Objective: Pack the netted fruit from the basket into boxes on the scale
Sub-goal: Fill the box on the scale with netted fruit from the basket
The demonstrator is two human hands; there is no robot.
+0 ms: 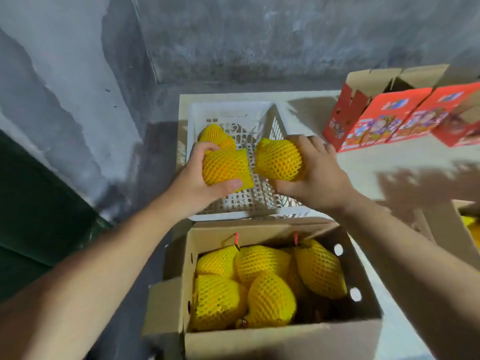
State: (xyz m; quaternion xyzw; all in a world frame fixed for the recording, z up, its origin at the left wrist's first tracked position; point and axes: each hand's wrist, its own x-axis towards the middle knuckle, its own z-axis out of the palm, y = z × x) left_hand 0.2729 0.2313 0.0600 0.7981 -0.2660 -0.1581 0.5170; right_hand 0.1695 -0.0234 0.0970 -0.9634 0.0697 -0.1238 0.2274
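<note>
- The left hand (193,178) is curled round one netted fruit (225,166) and the right hand (315,175) round a second netted fruit (279,159); the two fruits are held side by side, almost touching, above the basket's near half.
- The open box (272,229) lies at 6 o'clock from both hands, directly below the wrists; both hands look equally near; its free space seems to be at the right and near side, though shadow hides the bottom.
- The basket (228,110) sits at 12 o'clock beyond the box; a third fruit (215,136) lies in its far left corner.
- Red cartons (389,118) stand at 2 o'clock.
</note>
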